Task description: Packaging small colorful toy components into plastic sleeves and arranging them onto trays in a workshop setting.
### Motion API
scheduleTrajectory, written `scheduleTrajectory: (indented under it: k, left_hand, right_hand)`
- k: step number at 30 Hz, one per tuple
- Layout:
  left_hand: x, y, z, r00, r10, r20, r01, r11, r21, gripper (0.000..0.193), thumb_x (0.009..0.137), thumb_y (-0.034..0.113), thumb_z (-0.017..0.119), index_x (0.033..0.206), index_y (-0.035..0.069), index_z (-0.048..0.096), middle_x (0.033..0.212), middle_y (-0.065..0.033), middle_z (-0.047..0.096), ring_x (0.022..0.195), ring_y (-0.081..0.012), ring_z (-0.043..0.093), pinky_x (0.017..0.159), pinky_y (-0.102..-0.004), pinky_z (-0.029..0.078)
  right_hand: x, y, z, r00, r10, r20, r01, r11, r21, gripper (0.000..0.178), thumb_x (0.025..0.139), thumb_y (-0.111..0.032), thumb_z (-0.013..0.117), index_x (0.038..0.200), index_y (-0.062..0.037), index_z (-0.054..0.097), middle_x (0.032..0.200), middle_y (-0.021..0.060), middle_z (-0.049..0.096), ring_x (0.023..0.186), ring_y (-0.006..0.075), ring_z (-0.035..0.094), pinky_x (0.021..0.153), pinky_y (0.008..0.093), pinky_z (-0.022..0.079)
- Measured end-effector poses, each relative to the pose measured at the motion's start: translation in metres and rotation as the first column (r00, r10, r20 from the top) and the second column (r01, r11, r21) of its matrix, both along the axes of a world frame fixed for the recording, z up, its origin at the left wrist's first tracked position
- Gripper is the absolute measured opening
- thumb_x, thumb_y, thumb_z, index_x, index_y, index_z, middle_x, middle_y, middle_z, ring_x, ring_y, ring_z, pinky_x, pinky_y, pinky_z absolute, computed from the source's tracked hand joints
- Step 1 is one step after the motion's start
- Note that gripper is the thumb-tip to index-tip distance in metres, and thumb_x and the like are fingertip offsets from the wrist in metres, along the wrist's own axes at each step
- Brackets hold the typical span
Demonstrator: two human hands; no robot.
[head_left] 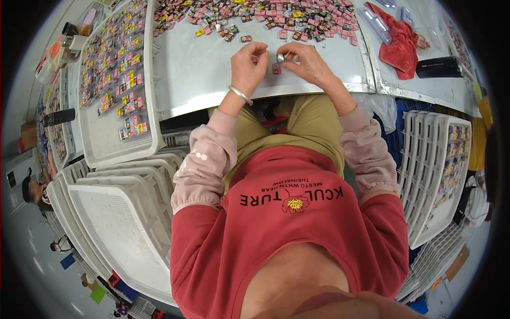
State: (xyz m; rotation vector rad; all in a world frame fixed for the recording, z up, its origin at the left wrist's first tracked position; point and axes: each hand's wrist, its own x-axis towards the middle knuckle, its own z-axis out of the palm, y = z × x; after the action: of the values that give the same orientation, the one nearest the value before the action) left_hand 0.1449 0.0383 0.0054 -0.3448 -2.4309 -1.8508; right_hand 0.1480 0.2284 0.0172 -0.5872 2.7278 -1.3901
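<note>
My left hand (247, 69), with a pale bangle at its wrist, is over the metal tabletop (207, 69) near its front edge. Its fingers are curled together, and a small pinkish bit shows at their tips, too hidden to name. Across from it, my right hand (307, 63) pinches a small silvery-grey block (280, 57) between thumb and fingers. Just below that block, a small pink-and-black block (276, 68) lies on the table, between the two hands. Another small dark block (246, 39) lies beyond my left hand.
Many small printed blocks (297, 18) in pink, black and yellow are heaped along the far side. A white tray (114, 154) of blocks in rows stands at left, above stacked trays (106, 212). A red cloth (398, 53) and black cylinder (439, 67) lie right, above upright trays (419, 159).
</note>
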Motion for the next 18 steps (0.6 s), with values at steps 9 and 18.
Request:
scheduleTrajectory:
  k: [9,18]
  left_hand:
    - [0.036,-0.016,-0.028,0.822,-0.313,-0.475,0.037,0.863,-0.505,0.037,0.073,0.005,0.063,0.11,0.003,0.059,0.11,-0.0114,0.056,0.106,-0.0314,0.051,0.091,-0.041,0.042]
    - [0.041,-0.018,-0.029,0.831,-0.306,-0.464,0.018,0.849,-0.528,0.034,0.074,0.005,0.064,0.108,0.001,0.059,0.113,-0.0112,0.055,0.11,-0.0306,0.049,0.094,-0.0415,0.041]
  right_hand:
    - [0.009,-0.011,-0.02,0.977,0.17,-0.13,-0.117,0.932,0.342,0.018,0.078,-0.006,0.062,0.095,-0.0059,0.069,0.087,0.0098,0.057,0.088,0.0283,0.057,0.077,0.039,0.048]
    - [0.032,-0.025,-0.035,0.884,0.015,-0.466,0.176,0.915,0.363,0.012,0.079,-0.001,0.056,0.084,-0.007,0.066,0.084,0.0064,0.056,0.082,0.0269,0.056,0.068,0.0381,0.046]
